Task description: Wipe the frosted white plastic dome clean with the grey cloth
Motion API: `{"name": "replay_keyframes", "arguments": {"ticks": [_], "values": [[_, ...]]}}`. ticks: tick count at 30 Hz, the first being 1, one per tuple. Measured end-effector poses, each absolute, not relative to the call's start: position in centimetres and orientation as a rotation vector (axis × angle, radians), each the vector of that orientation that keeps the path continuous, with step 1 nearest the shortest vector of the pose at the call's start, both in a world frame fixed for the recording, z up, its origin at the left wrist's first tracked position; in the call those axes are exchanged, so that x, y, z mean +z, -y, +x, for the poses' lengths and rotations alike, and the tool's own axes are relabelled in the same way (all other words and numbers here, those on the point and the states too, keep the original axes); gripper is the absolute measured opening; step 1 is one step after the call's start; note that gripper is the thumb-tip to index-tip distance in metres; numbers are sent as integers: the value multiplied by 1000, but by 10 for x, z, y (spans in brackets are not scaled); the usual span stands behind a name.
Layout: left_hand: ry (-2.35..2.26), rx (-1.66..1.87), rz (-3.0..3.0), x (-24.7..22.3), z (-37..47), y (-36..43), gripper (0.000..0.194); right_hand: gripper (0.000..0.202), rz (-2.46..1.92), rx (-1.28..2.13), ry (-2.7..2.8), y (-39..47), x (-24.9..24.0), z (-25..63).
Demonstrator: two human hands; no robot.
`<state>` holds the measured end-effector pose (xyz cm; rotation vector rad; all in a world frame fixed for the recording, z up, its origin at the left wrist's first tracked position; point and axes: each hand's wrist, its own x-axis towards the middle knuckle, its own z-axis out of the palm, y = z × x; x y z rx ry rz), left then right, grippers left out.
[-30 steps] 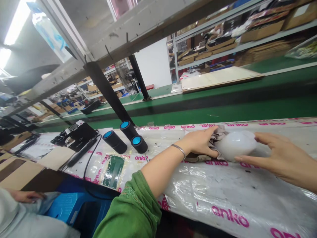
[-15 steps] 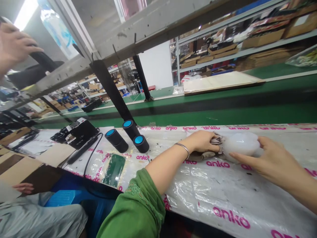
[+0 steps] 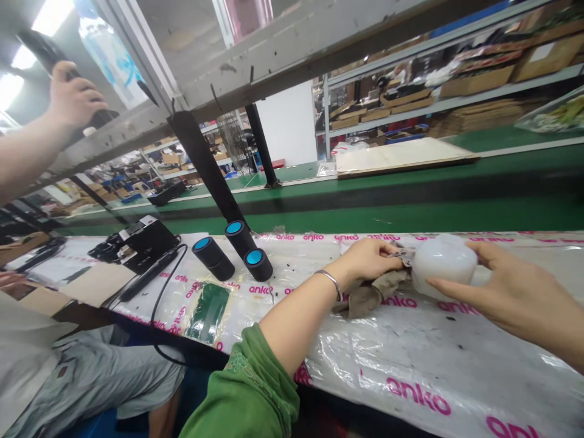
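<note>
Lifted slightly since a second ago, the translucent white plastic dome (image 3: 443, 258) sits cupped in the right hand (image 3: 511, 295), long axis crosswise; the left hand (image 3: 365, 263) pinches a crumpled brown cloth (image 3: 371, 292) against its left side, above the printed plastic sheet (image 3: 410, 359).

The word "anko" is printed repeatedly in pink on the clear plastic sheet (image 3: 410, 359) covering the counter (image 3: 456, 213).
</note>
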<state>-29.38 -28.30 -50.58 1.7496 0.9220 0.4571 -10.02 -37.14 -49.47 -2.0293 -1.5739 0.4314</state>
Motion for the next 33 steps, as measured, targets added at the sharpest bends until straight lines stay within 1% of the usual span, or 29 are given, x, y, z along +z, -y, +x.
{"name": "replay_keyframes", "arguments": {"ticks": [2,5,10,12,18,24,29,33], "values": [[-888,496,1669,-505,-294,286,11,94,-2052,490,1529,372,-485,-102],[-862,556,1530,-501,-296,292,12,92,-2071,511,1499,374,-472,-107],[-875,645,1335,-486,-298,303,4,90,-2100,498,1503,380,-457,-115],[-868,667,1259,-482,-298,306,3,90,-2114,489,1504,382,-455,-117],[-822,722,1039,-479,-301,310,13,91,-2125,460,1531,380,-454,-117],[-734,763,838,-472,-305,314,2,90,-2133,432,1534,381,-452,-116],[-676,807,737,-465,-308,320,6,91,-2119,432,1562,383,-454,-112],[-554,892,585,-458,-314,324,11,90,-2102,483,1509,386,-445,-111]]}}
